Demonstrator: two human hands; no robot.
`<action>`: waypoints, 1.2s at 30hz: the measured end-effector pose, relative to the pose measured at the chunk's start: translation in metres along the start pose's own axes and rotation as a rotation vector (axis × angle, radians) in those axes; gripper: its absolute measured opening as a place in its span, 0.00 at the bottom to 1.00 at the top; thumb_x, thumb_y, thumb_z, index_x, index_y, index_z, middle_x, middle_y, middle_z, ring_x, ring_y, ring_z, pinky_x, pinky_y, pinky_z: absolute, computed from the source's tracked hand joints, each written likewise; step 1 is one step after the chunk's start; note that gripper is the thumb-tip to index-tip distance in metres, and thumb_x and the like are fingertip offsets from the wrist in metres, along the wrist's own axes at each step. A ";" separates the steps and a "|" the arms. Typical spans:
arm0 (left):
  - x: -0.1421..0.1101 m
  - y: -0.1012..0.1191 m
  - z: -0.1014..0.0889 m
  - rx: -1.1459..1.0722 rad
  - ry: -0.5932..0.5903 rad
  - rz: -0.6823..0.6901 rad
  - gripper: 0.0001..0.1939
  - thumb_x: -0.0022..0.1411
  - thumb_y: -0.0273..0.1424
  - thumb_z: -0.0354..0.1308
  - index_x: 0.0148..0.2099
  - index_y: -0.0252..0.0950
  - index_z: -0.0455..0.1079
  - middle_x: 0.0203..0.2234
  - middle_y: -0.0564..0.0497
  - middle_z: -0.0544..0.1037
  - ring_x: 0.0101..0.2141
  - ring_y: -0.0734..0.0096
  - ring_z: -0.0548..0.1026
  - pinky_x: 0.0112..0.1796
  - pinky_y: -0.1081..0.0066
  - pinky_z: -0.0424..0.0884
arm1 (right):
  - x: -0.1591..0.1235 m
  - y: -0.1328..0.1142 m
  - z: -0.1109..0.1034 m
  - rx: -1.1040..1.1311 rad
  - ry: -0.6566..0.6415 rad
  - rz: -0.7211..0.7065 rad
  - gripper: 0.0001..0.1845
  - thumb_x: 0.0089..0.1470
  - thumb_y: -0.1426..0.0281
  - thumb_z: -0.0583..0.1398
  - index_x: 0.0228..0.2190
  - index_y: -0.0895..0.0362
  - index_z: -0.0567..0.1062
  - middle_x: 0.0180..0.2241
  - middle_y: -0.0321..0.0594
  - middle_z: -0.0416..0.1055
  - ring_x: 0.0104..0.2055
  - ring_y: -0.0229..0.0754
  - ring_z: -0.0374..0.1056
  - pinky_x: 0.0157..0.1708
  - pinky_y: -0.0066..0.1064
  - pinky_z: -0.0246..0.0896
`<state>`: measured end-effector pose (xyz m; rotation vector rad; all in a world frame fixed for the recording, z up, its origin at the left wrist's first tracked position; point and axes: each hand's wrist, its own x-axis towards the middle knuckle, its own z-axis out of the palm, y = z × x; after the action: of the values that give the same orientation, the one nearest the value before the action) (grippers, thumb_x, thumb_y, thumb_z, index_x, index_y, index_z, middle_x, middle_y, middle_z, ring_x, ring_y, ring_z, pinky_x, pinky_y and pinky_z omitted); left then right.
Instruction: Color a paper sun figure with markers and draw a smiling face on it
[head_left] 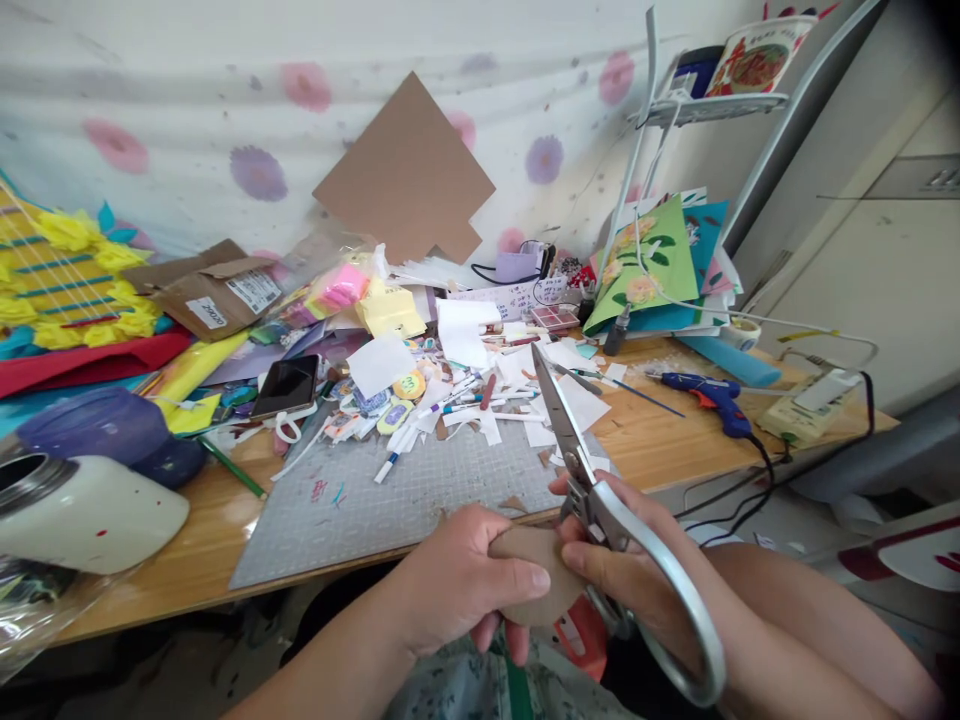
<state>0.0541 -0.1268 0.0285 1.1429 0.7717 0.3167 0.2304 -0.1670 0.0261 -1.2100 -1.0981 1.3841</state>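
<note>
My left hand (469, 580) is closed on a small rounded piece of brown cardboard (536, 570), its thumb lying across the top. In my right hand (630, 560) is a large pair of metal scissors (566, 425), with the blades pointing up and away over the mat. The blades look close together. My right thumb also rests at the cardboard's right edge, so both hands meet at the piece. The hands are just in front of the table's near edge, above my lap. Part of the right fingers is hidden behind the scissors.
A grey cutting mat (315, 520) carries paper scraps, markers and cut-outs. A blue glue gun (705, 395) lies on the right with its cord. A phone (286, 385), a cardboard box (214, 285) and a white bottle (97, 510) are on the left. A cardboard sheet (409, 165) leans behind.
</note>
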 end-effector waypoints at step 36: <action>0.013 -0.035 0.001 -0.697 -0.319 0.361 0.32 0.42 0.39 0.71 0.47 0.27 0.72 0.37 0.41 0.79 0.33 0.62 0.79 0.33 0.73 0.74 | -0.003 0.000 0.012 0.225 0.047 -0.173 0.24 0.49 0.66 0.66 0.45 0.50 0.61 0.28 0.32 0.71 0.20 0.36 0.70 0.16 0.25 0.68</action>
<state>0.0585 -0.1344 -0.0077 0.6339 0.1331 0.6298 0.2188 -0.1704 0.0276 -0.9588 -0.9622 1.3009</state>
